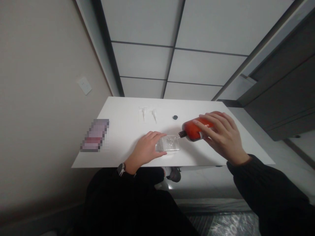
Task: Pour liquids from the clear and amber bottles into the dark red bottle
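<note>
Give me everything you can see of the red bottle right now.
The red bottle has a glossy, rounded orange-red body, plastic or glass by its look, and a short dark neck with no cap on it. It is tipped well over, neck toward the left and slightly down, by the right edge of the clear container; contact there is unclear. A clear streak at its mouth looks like liquid. The right hand grips its body, hiding much of it.

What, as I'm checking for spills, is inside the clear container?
What looks like clear, rippled liquid lies in the clear container, with a stream apparently arriving from the tilted red bottle. The left hand covers part of the left end, hiding whatever is there.
</note>
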The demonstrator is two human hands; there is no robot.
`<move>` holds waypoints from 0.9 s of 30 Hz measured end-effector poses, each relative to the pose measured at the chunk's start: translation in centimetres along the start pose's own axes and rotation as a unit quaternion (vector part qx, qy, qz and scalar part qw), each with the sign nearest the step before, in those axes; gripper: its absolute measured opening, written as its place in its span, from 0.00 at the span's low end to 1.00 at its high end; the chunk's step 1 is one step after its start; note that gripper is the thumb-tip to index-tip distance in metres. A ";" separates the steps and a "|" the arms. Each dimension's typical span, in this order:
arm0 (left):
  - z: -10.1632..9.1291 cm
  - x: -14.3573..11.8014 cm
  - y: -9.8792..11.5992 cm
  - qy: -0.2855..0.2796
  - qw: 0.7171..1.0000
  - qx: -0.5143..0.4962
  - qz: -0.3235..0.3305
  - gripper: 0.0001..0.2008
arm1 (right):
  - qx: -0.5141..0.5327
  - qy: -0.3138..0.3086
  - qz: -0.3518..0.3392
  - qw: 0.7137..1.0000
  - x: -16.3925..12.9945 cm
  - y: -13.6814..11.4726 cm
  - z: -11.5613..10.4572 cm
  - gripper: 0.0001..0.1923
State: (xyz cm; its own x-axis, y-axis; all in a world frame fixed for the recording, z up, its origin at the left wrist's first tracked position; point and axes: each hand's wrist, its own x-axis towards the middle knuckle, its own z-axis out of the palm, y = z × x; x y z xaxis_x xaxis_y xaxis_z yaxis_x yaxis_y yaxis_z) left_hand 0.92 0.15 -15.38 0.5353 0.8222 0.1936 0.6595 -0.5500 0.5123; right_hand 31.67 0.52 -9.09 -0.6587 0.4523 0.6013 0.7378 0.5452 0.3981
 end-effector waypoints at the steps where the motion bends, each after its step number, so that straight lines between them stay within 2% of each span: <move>1: 0.0 0.0 0.0 0.000 1.000 0.000 0.000 0.32 | 0.001 0.000 -0.001 1.000 0.0 0.0 0.0 0.35; 12: -0.1 0.0 0.1 0.000 1.000 -0.006 -0.001 0.30 | 0.017 -0.014 0.007 1.000 0.1 0.1 -0.1 0.41; 22: -0.1 0.0 0.0 -0.004 1.000 -0.005 -0.003 0.32 | -0.003 -0.012 -0.012 1.000 0.5 0.1 -0.3 0.36; 27: 0.0 -0.1 -0.2 -0.004 1.000 -0.006 0.000 0.32 | 0.000 -0.011 -0.015 1.000 0.7 0.1 -0.5 0.38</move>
State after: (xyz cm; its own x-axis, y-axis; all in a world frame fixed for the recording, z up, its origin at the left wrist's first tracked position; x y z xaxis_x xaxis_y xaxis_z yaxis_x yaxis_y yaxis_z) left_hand 0.80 0.18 -15.49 0.5396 0.8208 0.1874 0.6532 -0.5486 0.5220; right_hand 31.31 0.58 -8.28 -0.6837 0.4509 0.5738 0.7174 0.5595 0.4152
